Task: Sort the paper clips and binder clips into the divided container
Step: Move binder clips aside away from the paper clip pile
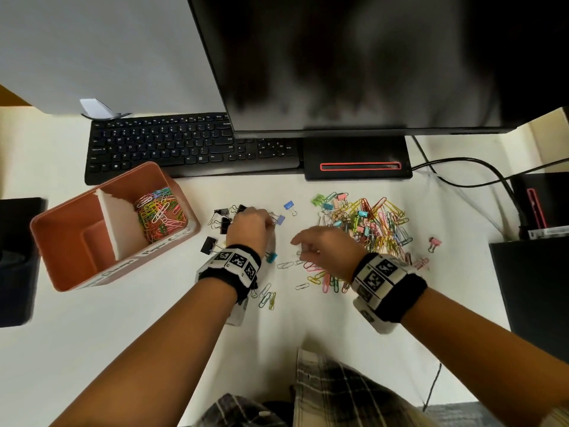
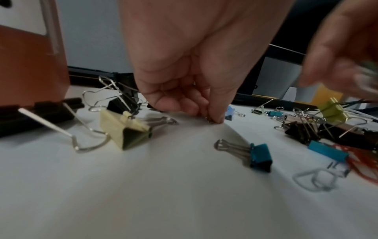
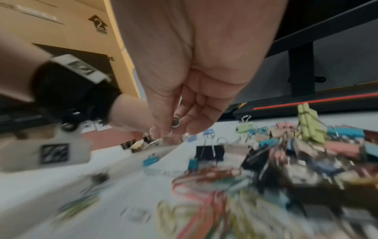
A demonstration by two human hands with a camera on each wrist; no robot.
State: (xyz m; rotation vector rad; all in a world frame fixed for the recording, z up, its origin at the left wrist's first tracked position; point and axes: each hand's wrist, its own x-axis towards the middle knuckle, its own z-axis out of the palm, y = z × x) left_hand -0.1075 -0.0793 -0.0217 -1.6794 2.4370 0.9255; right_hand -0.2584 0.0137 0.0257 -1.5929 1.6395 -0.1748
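The left hand has its fingertips bunched and pressed down on the white desk, pinching the thin wire handle of a clip; which clip is hidden. The right hand hovers just beside it, thumb and fingers closed on small silver wire loops, blurred in its wrist view.

The terracotta plastic divided container stands at the desk's left, in front of the black keyboard. Its far compartment holds a heap of coloured wire paper clips; a white divider splits it from the near one. White labels on its front wall are too blurred to read.

Black binder clips lie just beyond the left hand, and a mixed pile of coloured clips lies right of centre. Only the left wrist view shows a cream binder clip and a teal binder clip lying under the wrist.
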